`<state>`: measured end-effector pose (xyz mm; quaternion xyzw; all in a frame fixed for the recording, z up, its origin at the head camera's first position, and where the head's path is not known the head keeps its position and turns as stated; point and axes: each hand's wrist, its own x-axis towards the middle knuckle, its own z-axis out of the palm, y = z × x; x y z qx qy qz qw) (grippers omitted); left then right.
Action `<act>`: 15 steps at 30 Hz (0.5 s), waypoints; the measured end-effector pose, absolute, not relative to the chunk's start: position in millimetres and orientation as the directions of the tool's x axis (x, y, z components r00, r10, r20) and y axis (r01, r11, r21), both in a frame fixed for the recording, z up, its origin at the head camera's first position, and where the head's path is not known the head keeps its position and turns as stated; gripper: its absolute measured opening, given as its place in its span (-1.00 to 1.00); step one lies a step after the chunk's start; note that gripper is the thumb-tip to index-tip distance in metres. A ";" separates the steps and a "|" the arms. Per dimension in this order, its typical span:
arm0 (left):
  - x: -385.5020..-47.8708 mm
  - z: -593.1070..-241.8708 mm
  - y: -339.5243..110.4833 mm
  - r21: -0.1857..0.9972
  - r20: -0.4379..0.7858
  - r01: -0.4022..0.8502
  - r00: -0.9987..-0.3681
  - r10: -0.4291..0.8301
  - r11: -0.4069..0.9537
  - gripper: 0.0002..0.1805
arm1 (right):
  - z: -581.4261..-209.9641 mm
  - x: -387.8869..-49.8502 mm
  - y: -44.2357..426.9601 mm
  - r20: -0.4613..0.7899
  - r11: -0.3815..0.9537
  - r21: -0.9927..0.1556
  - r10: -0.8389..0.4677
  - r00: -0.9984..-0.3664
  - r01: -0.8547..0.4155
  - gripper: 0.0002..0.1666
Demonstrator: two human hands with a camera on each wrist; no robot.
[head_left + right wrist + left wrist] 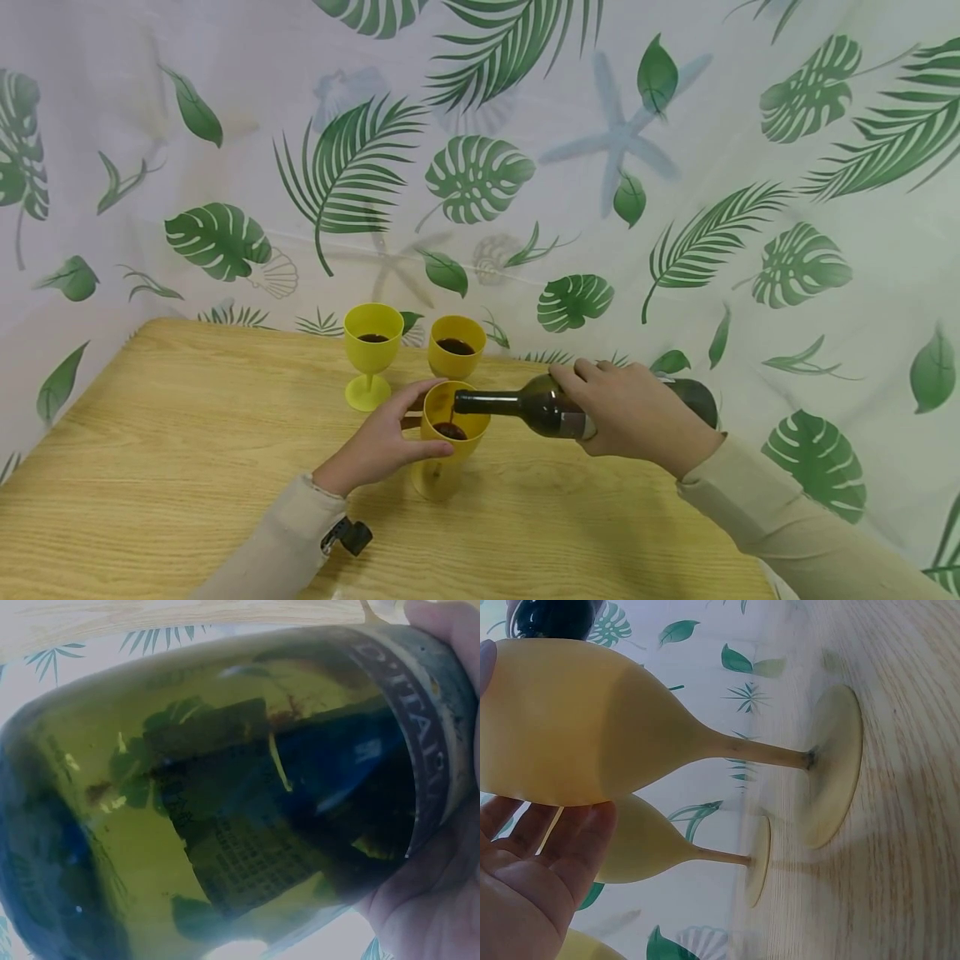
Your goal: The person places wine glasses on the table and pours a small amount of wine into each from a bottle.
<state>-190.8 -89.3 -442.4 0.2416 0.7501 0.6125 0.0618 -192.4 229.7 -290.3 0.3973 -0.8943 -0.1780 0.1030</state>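
Observation:
My left hand (378,442) holds an orange-yellow goblet (467,452) by its bowl, thumb on the near side and fingers on the far side. The goblet's foot (844,765) stands on the table. From the right, my right hand (641,412) grips a dark green wine bottle (543,406) around its body. The bottle lies nearly level, its mouth over the goblet's rim. A thin dark stream runs from it into the dark red liquid (450,431) inside. Liquid and a label show through the bottle's glass (225,787) in the right wrist view.
Behind the held goblet stand a yellow goblet (372,346) and an orange goblet (457,350), each with dark liquid inside. All are on a wooden table (187,450). A leaf-patterned sheet (480,242) hangs along the table's back edge.

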 end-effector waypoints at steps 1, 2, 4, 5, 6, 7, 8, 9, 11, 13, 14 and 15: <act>-190.8 -442.5 -89.3 0.948 0.203 0.287 -0.876 0.437 0.135 -0.10 | -290.4 -192.7 229.9 0.044 0.621 0.400 -0.748 -0.662 -0.675 -0.11; -190.7 -442.6 -89.3 0.948 0.202 0.287 -0.877 0.436 0.138 -0.09 | -290.7 -193.0 230.1 0.043 0.621 0.400 -0.748 -0.663 -0.674 -0.11; -190.6 -442.6 -89.3 0.948 0.199 0.285 -0.878 0.435 0.140 -0.09 | -290.6 -193.2 230.3 0.038 0.624 0.397 -0.744 -0.668 -0.673 -0.11; -190.6 -442.7 -89.3 0.948 0.199 0.284 -0.878 0.435 0.140 -0.09 | -290.5 -193.3 230.3 0.036 0.626 0.396 -0.741 -0.670 -0.672 -0.11; -190.6 -442.8 -89.3 0.949 0.199 0.284 -0.878 0.435 0.139 -0.09 | -290.7 -193.4 230.3 0.033 0.627 0.395 -0.740 -0.672 -0.671 -0.11; -190.5 -442.8 -89.3 0.949 0.199 0.284 -0.878 0.435 0.139 -0.09 | -290.5 -193.4 230.4 0.033 0.628 0.394 -0.740 -0.672 -0.672 -0.11; -190.4 -442.6 -89.3 0.949 0.200 0.284 -0.878 0.435 0.137 -0.09 | -290.3 -193.3 230.3 0.032 0.629 0.393 -0.739 -0.673 -0.671 -0.12; -190.5 -442.7 -89.3 0.949 0.201 0.284 -0.877 0.436 0.135 -0.09 | -290.0 -193.2 230.5 0.032 0.628 0.394 -0.739 -0.673 -0.671 -0.12; -190.3 -442.2 -89.3 0.949 0.207 0.289 -0.875 0.438 0.128 -0.10 | -289.3 -192.9 230.5 0.033 0.625 0.398 -0.742 -0.670 -0.672 -0.14; -189.9 -441.3 -89.3 0.949 0.209 0.290 -0.874 0.439 0.125 -0.10 | -288.7 -192.7 230.5 0.035 0.621 0.404 -0.745 -0.666 -0.672 -0.14; -189.8 -441.0 -89.3 0.949 0.209 0.289 -0.873 0.440 0.123 -0.09 | -288.4 -192.6 230.5 0.034 0.620 0.407 -0.744 -0.668 -0.671 -0.13; -189.8 -441.0 -89.3 0.949 0.210 0.290 -0.873 0.441 0.123 -0.09 | -288.4 -192.7 230.6 0.035 0.619 0.409 -0.745 -0.666 -0.670 -0.13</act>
